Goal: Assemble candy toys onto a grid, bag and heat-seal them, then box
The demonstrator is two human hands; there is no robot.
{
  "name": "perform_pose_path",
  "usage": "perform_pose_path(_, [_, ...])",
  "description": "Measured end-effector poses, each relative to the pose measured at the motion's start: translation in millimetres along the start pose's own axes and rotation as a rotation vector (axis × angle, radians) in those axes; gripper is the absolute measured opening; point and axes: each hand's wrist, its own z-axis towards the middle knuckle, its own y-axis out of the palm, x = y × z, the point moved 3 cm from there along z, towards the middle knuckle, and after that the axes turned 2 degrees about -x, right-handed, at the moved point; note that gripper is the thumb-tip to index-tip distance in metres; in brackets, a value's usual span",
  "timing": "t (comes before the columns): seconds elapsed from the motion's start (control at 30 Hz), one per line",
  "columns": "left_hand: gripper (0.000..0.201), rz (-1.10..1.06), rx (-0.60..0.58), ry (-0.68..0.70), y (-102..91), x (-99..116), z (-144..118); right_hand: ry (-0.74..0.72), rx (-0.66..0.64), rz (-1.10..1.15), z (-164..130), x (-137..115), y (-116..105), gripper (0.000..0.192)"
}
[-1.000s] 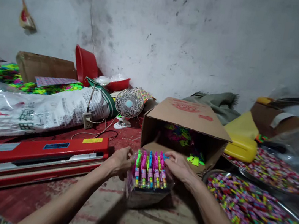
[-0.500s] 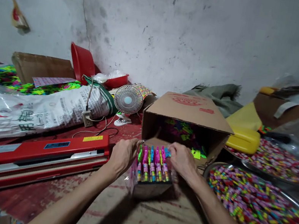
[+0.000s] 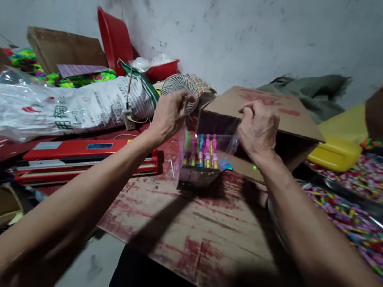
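Note:
My left hand [image 3: 169, 114] is closed on one upper side of a clear plastic bag [image 3: 233, 143], in front of a small fan. My right hand [image 3: 260, 130] pinches the bag's opposite side, level with the left. Inside the bag sits a small open display box [image 3: 198, 178], dark in front, slightly tilted. It holds a row of bright pink, blue, yellow and green sticks [image 3: 206, 152]. The bag's thin film is hard to make out between the hands. A small blue piece [image 3: 226, 165] lies just right of the box.
A red heat sealer [image 3: 74, 152] lies left, below a white woven sack [image 3: 53, 106]. Behind my hands are the fan [image 3: 181, 85] and a cardboard carton [image 3: 267, 110] with its open side facing me. Metal trays at right hold many colourful wrapped pieces [image 3: 359, 222].
Both hands have risen from beside the box's top, drawing the bag's sides upward around it. The camera view has tipped downward, showing more of the table's front edge.

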Motion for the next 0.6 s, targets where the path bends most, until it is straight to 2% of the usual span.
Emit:
perform_pose_path(0.1, [0.036, -0.084, 0.042, -0.001, -14.2, 8, -28, -0.013, -0.008, 0.025, -23, -8, -19, 0.027])
perform_pose_path(0.2, [0.033, -0.154, -0.058, 0.010, -29.6, 25, -79, -0.003, -0.105, 0.104, -62, -11, -50, 0.024])
perform_pose_path(0.27, [0.026, -0.116, -0.124, 0.035, -39.3, 37, -120, 0.049, -0.249, 0.119, -97, -9, -70, 0.022])
perform_pose_path(0.3, [0.024, -0.129, -0.195, 0.043, -42.0, 43, -141, 0.074, -0.323, 0.118, -117, -7, -79, 0.022])
perform_pose_path(0.4, [0.021, -0.237, -0.336, 0.047, -44.5, 56, -198, 0.150, -0.539, 0.150, -175, 1, -100, 0.022])
perform_pose_path(0.5, [0.024, -0.313, -0.518, 0.066, -32.8, 65, -250, 0.248, -0.755, 0.175, -221, 13, -111, 0.025])
perform_pose_path(0.6, [0.029, -0.289, -0.615, 0.244, -20.1, 73, -302, 0.355, -0.985, 0.197, -251, 32, -120, 0.027])
